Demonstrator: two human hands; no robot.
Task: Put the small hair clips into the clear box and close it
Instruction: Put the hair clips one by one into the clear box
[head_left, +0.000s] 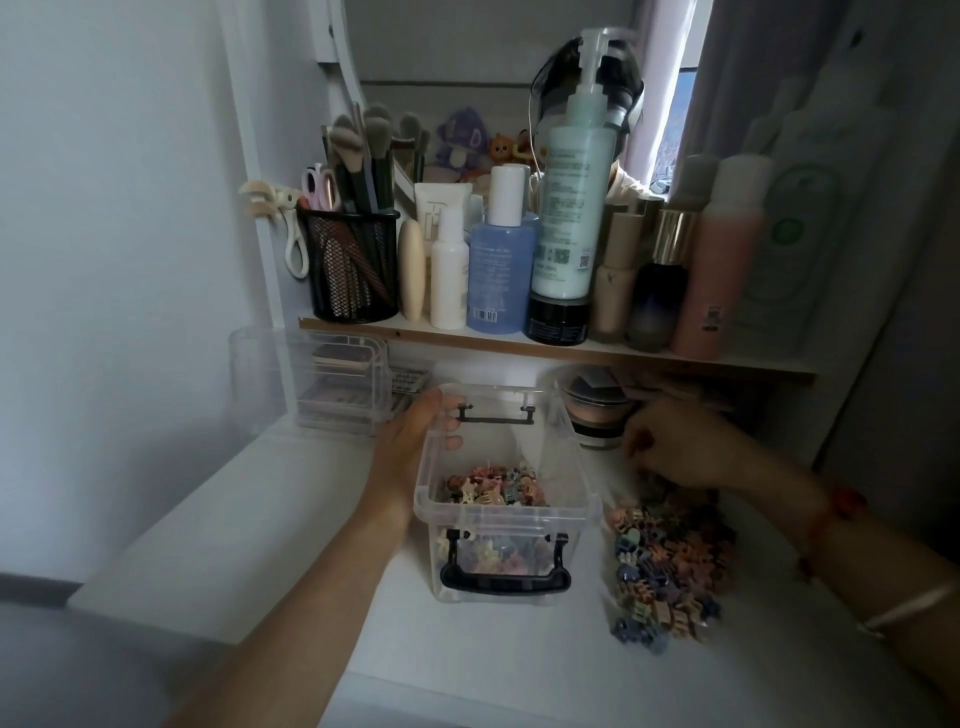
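Note:
The clear box (582, 467) stands open in the middle of the white desk, with black latch handles on its near and far ends. Several small coloured hair clips (493, 486) lie on its bottom. My left hand (410, 447) grips the box's far left corner, fingers over the rim. A loose pile of small hair clips (670, 566) lies on the desk right of the box. My right hand (675, 441) hovers over the far end of that pile, fingers curled and blurred; whether it holds clips I cannot tell. No lid is visible.
A wooden shelf (519, 345) just above the desk carries bottles, a pump dispenser (571, 197) and a black mesh brush cup (353, 265). Under it sit a clear drawer organiser (332, 384) at left and a round powder jar (597, 415) behind my right hand.

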